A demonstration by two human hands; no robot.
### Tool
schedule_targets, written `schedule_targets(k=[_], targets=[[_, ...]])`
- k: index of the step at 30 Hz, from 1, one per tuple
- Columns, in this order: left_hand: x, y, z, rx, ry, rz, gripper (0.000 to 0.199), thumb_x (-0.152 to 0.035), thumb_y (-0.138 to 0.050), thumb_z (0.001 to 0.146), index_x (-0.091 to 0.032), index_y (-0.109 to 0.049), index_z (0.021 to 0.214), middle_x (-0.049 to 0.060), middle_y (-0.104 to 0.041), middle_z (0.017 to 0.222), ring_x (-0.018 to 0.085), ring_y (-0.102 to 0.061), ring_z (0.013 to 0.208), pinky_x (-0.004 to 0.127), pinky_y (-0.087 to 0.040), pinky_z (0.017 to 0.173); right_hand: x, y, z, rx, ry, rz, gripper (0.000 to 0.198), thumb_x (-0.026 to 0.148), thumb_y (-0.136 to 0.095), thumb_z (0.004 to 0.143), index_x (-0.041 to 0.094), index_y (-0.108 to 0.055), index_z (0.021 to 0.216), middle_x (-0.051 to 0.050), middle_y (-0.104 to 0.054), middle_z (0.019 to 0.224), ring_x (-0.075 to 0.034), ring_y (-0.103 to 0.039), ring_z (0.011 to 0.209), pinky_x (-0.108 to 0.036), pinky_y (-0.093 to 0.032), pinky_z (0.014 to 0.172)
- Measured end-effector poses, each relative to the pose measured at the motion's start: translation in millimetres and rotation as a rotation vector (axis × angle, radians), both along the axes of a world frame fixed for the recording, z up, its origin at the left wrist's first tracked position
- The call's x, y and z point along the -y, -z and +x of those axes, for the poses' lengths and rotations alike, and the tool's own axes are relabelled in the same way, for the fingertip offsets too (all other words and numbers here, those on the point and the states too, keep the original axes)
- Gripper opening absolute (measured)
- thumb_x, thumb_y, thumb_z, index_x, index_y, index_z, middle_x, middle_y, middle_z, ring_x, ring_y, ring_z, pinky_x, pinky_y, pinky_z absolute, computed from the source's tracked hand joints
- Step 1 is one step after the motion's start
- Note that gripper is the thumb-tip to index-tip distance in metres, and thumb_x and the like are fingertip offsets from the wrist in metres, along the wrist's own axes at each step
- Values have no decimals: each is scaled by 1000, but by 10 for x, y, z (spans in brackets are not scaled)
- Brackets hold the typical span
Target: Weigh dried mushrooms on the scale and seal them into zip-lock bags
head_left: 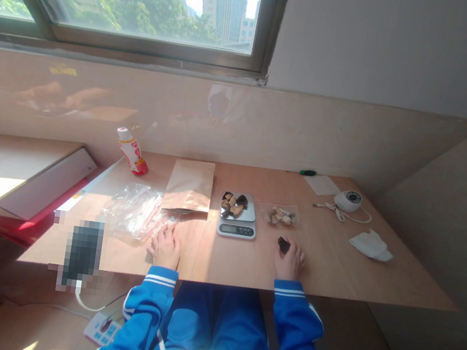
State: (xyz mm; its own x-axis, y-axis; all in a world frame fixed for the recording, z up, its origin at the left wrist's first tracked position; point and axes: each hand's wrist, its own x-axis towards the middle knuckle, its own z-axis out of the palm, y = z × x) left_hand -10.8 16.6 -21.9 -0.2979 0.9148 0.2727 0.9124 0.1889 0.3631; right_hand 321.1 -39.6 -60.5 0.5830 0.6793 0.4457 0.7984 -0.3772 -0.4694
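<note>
My right hand [290, 261] rests near the table's front edge, its fingers closed on a dark brown dried mushroom [283, 245]. My left hand [166, 246] lies on the tabletop, fingers apart and holding nothing, beside clear plastic zip bags [134, 211]. Between the hands, farther back, stands a small white digital scale [236, 231]. Several dried mushrooms [235, 208], dark brown and tan, sit on its plate; the display is too small to read. Right of the scale is a clear bag with similar pieces [282, 216]. A brown kraft paper bag [190, 184] lies behind my left hand.
A red and white bottle [133, 153] stands back left. On the right are a white round device with a cable [348, 200], a crumpled white tissue [370, 245], a paper sheet [322, 185] and a green-handled tool [308, 173]. A power strip [102, 329] lies below the table.
</note>
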Motion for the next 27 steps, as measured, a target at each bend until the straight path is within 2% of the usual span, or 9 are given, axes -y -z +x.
schedule_targets(k=[4,8,12,15,19,21,24,26,27], targets=[[163,-2,-25,-29,67,-38,38,-21,-43,85,-20,-60,118,15,-57,121,31,-51,104,50,-40,85,-3,14,1,-15,-35,25,38,37,-49,78,14,-57,108,-16,-59,101,-32,-47,91,-41,-32,75],[261,-48,-72,-42,146,-68,32,-22,-43,86,-21,-65,109,11,-64,107,27,-56,95,46,-40,85,-4,-19,-47,-15,-25,23,37,36,-48,79,14,-58,107,-16,-60,102,-31,-48,94,-40,-32,76],[274,-134,-110,26,341,-104,28,-20,-44,85,-25,-68,99,7,-67,99,23,-59,93,37,-41,81,-4,-39,-60,-15,-7,-13,37,36,-50,78,14,-59,106,-16,-61,103,-32,-48,93,-40,-32,75],[261,-167,-143,63,449,-68,26,-20,-45,84,-27,-67,96,4,-68,97,21,-60,92,34,-40,80,-1,-38,-52,4,-6,-44,36,36,-50,79,15,-59,106,-15,-60,101,-32,-48,93,-40,-33,73],[272,-221,-221,113,507,89,30,-16,-42,83,-24,-67,98,6,-68,98,21,-59,95,34,-41,83,7,-45,-59,35,-17,-53,34,35,-48,80,15,-61,104,-16,-59,101,-31,-48,91,-39,-33,72],[286,-279,-264,120,458,186,31,-15,-42,83,-22,-67,100,8,-66,103,22,-58,98,35,-40,87,10,-51,-68,45,-15,-41,34,36,-47,80,15,-61,103,-16,-59,101,-31,-48,91,-40,-33,72],[276,-365,-335,94,167,294,32,-19,-42,84,-21,-65,107,10,-62,115,26,-55,102,40,-36,92,10,-58,-81,53,-15,-24,34,36,-45,80,15,-60,103,-16,-58,102,-31,-47,90,-40,-33,72],[227,-382,-399,76,-18,268,35,-26,-45,85,-20,-61,115,12,-58,121,29,-52,105,45,-35,92,9,-62,-85,51,-16,-28,34,36,-46,80,15,-60,103,-16,-58,101,-31,-47,90,-40,-33,72],[193,-375,-437,68,-59,207,37,-30,-47,84,-19,-59,117,12,-58,122,31,-51,105,47,-36,91,9,-64,-85,49,-17,-32,34,37,-46,80,15,-60,103,-16,-57,101,-31,-47,90,-40,-33,72]])
